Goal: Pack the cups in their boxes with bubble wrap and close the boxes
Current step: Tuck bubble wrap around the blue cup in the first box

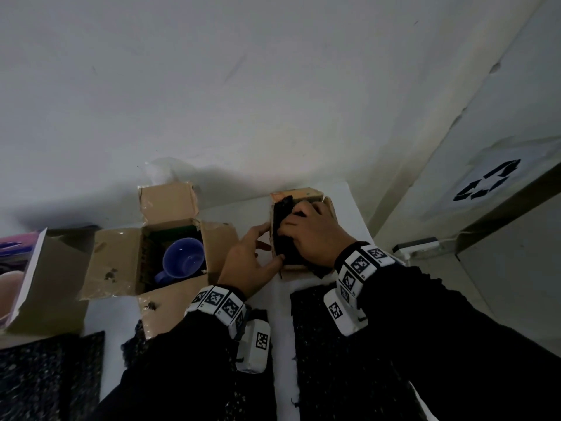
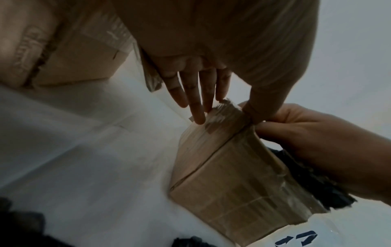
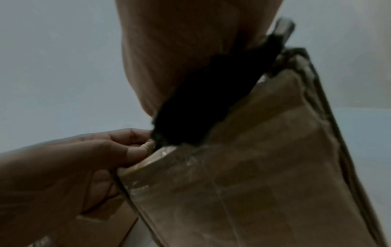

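Right now we are working at the small brown cardboard box (image 1: 299, 232) at about one o'clock on the white tabletop (image 1: 243, 217), stuffing dark, black-looking bubble wrap (image 1: 282, 226) into its open top. Our right hand (image 1: 315, 235) lies over the opening with fingers bent into the wrap, pressing and gripping it down; we judge this is to seat the padding so the flaps can fold shut. Our left hand (image 1: 252, 262) braces the box's left wall, fingers straight along the cardboard and thumb at the near corner, likely so the box does not slide or splay.

At ten o'clock the larger open brown cardboard box (image 1: 145, 253) holds a blue ceramic mug (image 1: 182, 261), uncovered, flaps spread; it waits its turn. More dark wrap sheets (image 1: 334, 344) lie at six o'clock, within reach.

Whether a cup sits under the wrap in the small box we cannot tell: hand and wrap hide the inside. The right wrist view is dim and blurred, and a pink-printed carton (image 1: 21, 268) at nine o'clock is cut off.
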### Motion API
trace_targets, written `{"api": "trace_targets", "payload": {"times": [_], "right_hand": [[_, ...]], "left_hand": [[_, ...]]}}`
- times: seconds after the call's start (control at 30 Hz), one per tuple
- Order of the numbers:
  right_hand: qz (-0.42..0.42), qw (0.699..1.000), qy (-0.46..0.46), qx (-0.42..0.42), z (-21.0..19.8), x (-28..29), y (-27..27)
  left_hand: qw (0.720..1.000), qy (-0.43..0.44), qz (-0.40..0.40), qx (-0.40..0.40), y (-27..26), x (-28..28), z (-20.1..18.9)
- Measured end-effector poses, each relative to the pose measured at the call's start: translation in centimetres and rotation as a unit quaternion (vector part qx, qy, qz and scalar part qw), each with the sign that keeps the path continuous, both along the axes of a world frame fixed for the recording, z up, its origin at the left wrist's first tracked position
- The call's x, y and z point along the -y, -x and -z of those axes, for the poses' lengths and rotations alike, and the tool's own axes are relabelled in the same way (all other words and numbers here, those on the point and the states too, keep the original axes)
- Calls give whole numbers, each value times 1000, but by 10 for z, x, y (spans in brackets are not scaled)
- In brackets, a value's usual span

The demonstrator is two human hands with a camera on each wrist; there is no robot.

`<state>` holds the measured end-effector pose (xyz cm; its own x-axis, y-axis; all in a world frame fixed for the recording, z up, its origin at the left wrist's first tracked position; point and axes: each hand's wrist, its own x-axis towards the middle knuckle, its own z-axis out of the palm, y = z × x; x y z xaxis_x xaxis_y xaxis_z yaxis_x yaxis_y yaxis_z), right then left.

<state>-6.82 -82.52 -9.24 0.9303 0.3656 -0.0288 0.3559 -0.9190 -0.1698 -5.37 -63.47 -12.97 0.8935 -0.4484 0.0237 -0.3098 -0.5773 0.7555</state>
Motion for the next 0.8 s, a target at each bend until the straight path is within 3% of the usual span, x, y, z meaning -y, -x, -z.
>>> {"api": "trace_targets", "payload": {"times": [0.27, 0.4, 0.47, 0.6, 0.73, 0.8], "right_hand": [[6, 999, 36, -11, -8, -8, -17], [29, 990, -135, -5, 2, -7, -7], [31, 986, -160, -20, 6, -3, -5], [-2, 996, -73, -50, 9, 4, -13], [-25, 998, 64, -15, 6, 3, -22], [-22, 993, 117, -26, 7, 0, -22]], "left_hand": [[1000, -13, -5, -9, 3, 1, -5], [1000, -16, 6, -20, 3, 3, -9], [999, -20, 6, -24, 3, 4, -10], [999, -27, 1, -32, 2, 3, -10], [999, -31, 2, -19, 5, 1, -11], [999, -32, 12, 38, 9, 2, -11]]}}
